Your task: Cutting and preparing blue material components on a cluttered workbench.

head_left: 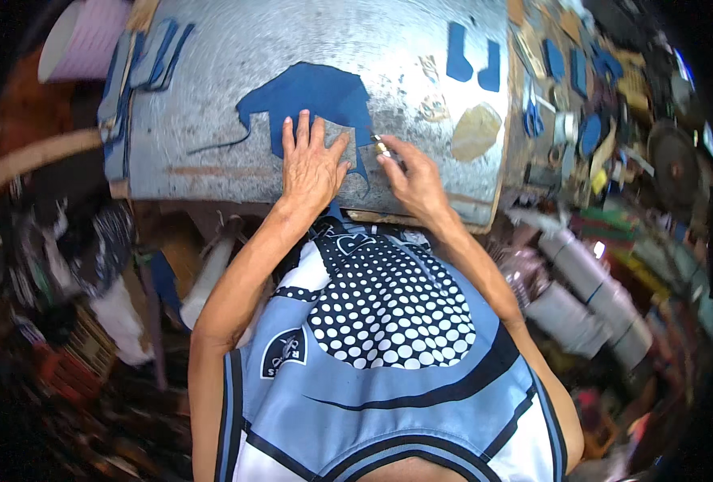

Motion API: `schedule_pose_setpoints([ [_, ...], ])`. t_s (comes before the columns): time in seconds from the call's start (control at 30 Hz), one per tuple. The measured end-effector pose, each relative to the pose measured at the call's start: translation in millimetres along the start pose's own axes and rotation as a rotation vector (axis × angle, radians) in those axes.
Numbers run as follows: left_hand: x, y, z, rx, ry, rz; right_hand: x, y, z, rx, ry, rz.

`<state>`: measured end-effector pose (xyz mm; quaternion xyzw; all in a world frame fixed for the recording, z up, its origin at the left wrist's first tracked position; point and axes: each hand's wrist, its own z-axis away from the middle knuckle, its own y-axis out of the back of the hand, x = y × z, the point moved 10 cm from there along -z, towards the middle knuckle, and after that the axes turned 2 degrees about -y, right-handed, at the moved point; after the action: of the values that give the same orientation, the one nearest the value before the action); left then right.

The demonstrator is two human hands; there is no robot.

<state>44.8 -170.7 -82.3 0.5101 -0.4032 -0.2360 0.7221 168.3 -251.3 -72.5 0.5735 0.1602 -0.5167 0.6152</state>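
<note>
A piece of dark blue sheet material (312, 90) with an uneven outline lies flat on the metal-topped table. My left hand (312, 169) presses down on it, fingers spread, also touching a grey angular flat piece (339, 133) that looks like a template. Between the thumb and fingers of my right hand (414, 181) is a slim pen-like tool (381, 148) with a brass-coloured part. Its tip points at the sheet's right edge; contact cannot be made out. A thin blue strip (220, 145) trails from the sheet's left side, and another narrow blue bit (362, 170) curls between my hands.
Two blue cut pieces (458, 52) and a tan flat piece (475, 132) lie on the table's right. Blue strips (159, 52) stack along its left edge. Blue-handled scissors (532, 120) and a tape roll (565, 127) sit on the cluttered side surface.
</note>
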Motion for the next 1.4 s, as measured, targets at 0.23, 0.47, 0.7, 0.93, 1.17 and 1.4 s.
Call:
schedule_pose_setpoints([
  [0.23,24,-3,-20,0.014,-0.143,-0.124,14,-16,16,0.280,-0.021,-0.038],
  [0.47,28,-8,-20,0.022,-0.180,-0.169,9,-18,21,0.364,0.010,0.053],
  [0.7,32,-13,-24,0.022,-0.195,-0.203,7,-17,16,0.309,-0.046,0.147],
  [0.93,38,-11,-30,0.024,-0.225,-0.182,5,-14,27,0.272,-0.012,0.163],
  [1.17,37,-13,-31,-0.041,-0.213,-0.207,6,-23,105,0.272,-0.121,0.095],
  [1.4,9,5,-6,0.079,-0.298,0.025,-1,-5,85,0.233,-0.089,0.339],
])
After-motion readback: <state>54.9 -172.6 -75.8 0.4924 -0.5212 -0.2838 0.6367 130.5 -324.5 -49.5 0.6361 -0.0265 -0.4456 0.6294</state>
